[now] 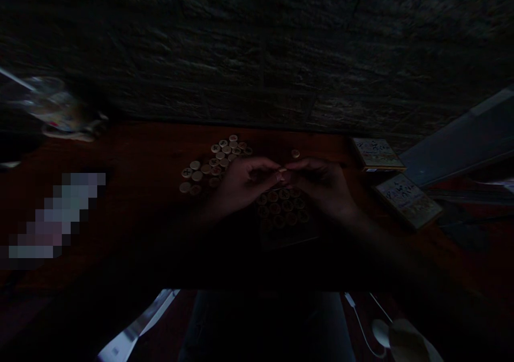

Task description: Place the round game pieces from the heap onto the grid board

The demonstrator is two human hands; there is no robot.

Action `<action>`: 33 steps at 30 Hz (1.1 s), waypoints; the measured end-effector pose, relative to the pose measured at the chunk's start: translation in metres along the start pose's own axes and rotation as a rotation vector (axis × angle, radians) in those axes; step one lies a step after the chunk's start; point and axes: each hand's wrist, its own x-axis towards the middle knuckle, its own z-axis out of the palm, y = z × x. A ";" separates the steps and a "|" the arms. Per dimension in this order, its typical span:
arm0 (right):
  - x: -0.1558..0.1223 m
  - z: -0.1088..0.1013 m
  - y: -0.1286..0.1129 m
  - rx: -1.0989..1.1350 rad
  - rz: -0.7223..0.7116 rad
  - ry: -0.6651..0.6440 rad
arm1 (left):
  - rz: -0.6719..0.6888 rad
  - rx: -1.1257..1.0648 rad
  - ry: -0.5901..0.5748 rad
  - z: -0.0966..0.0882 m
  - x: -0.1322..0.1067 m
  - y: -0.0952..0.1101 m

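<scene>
As left hand (241,184) and right hand (326,184) meet over the tray (281,239), their fingers pinch one disc (282,174) steady. Spare discs (219,161) lie left.

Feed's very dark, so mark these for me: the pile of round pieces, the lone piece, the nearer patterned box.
pile of round pieces (219,156), head view, a disc mid-pile.
lone piece (295,153), head view, its top face.
nearer patterned box (407,198), head view, middle of lid.

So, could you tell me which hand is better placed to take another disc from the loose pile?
Probably the left. The left hand sits right beside the loose pile of discs, while the right hand lies on the far side and would have to cross over it.
</scene>
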 end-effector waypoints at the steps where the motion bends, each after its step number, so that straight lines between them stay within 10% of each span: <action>1: 0.001 0.001 0.001 -0.019 -0.018 0.002 | -0.006 0.001 0.010 0.000 0.000 0.000; 17: 0.062 0.003 0.007 -0.056 -0.078 0.060 | -0.033 0.128 0.216 -0.005 0.041 -0.007; 33: 0.044 0.000 0.036 -0.058 -0.070 0.122 | -0.130 0.103 0.194 0.005 0.031 -0.028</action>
